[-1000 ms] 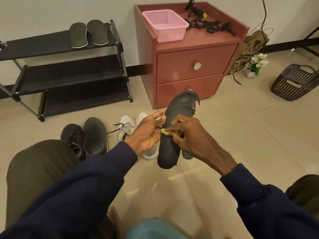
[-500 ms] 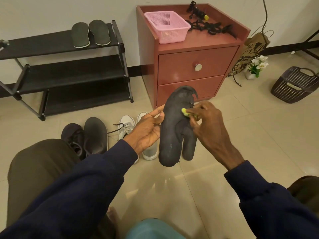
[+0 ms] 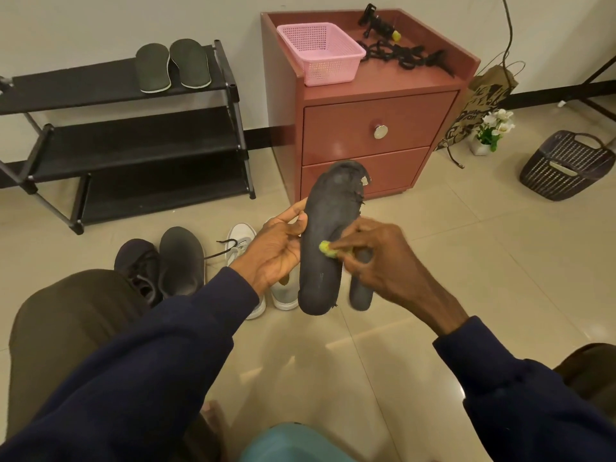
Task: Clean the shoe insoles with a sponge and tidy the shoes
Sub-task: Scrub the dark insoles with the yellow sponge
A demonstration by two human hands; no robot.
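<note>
My left hand [image 3: 278,250] holds a worn dark grey insole [image 3: 328,225] upright by its left edge, toe end up and frayed. My right hand [image 3: 376,258] pinches a small yellow-green sponge [image 3: 326,247] and presses it against the insole's middle. A second dark insole [image 3: 360,290] lies on the floor behind my right hand, mostly hidden. On the floor to the left sit a pair of white sneakers [image 3: 241,243] and a pair of dark shoes [image 3: 181,260]. Two more insoles [image 3: 171,66] lie on the top shelf of the black shoe rack [image 3: 123,125].
A red two-drawer cabinet [image 3: 366,128] stands ahead, with a pink basket [image 3: 320,51] and black straps on top. A paper bag, a small flower pot [image 3: 490,131] and a dark woven basket [image 3: 566,165] are at the right. A teal object [image 3: 293,443] lies near my lap.
My right hand has moved the sponge from the insole's middle up toward the toe end and back down to the middle. The left hand's hold on the insole stays the same.
</note>
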